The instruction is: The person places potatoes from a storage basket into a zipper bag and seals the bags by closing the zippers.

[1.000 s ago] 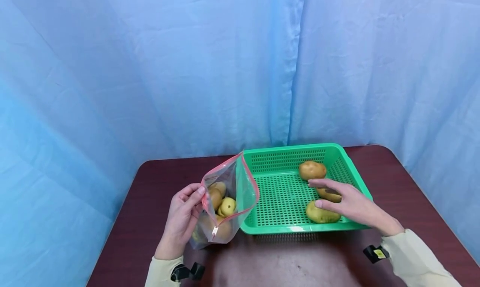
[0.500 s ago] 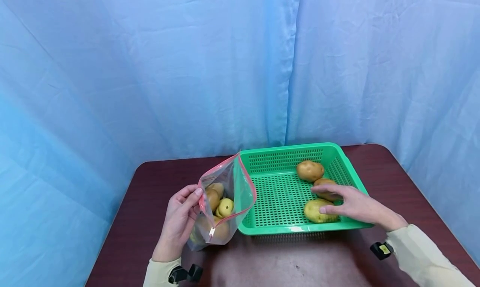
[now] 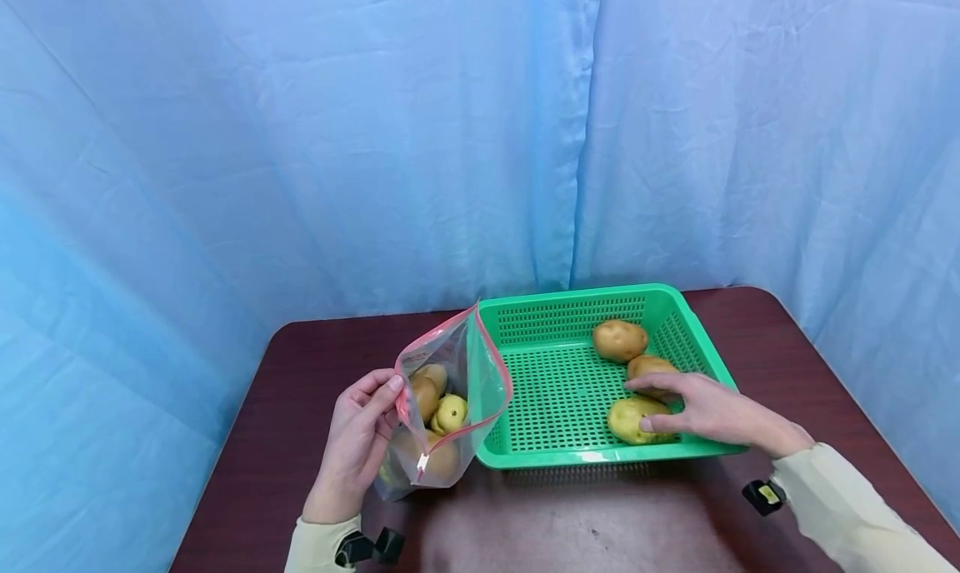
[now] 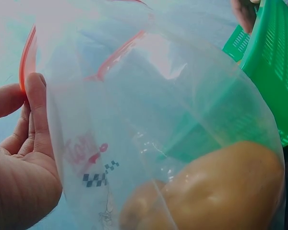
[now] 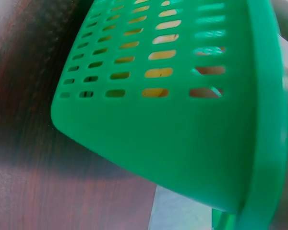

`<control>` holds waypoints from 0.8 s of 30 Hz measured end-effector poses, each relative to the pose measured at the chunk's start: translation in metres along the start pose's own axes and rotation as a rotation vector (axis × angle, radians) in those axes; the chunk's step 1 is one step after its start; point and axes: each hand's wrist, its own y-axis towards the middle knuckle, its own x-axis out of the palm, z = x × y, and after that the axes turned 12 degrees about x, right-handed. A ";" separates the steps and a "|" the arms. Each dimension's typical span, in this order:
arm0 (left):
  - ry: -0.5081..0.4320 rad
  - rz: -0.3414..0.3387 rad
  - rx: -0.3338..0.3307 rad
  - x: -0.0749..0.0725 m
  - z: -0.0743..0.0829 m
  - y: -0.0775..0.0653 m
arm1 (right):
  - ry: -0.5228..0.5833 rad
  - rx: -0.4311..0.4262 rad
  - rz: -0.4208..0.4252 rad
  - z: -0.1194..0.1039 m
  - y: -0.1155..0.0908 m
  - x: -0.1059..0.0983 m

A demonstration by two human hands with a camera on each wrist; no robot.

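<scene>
My left hand (image 3: 360,440) pinches the red-edged lip of a clear zip bag (image 3: 480,406) between thumb and fingers, so its mouth gapes. Several potatoes (image 3: 426,396) show inside it; one large brown one (image 4: 221,191) presses against the plastic in the left wrist view. Over the right part of a green basket (image 3: 540,455), my right hand (image 3: 705,406) holds a yellowish potato (image 3: 628,419), its thumb on the near side and its fingers on the far side. Behind that potato lies a brown one (image 3: 649,366), partly covered by the fingers. The right wrist view shows mostly basket wall (image 5: 158,129).
Another brown potato (image 3: 620,340) lies toward the basket's back wall. The basket and bag stand side by side on a dark red-brown table (image 3: 315,365). Blue curtains (image 3: 450,140) hang behind and beside the table.
My right hand has come down onto the yellowish potato, and its fingers have closed in around it. My left hand still pinches the bag's lip at nearly the same place.
</scene>
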 end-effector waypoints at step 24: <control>0.031 -0.002 0.004 -0.001 -0.001 -0.002 | -0.116 -0.016 -0.040 0.006 0.016 0.007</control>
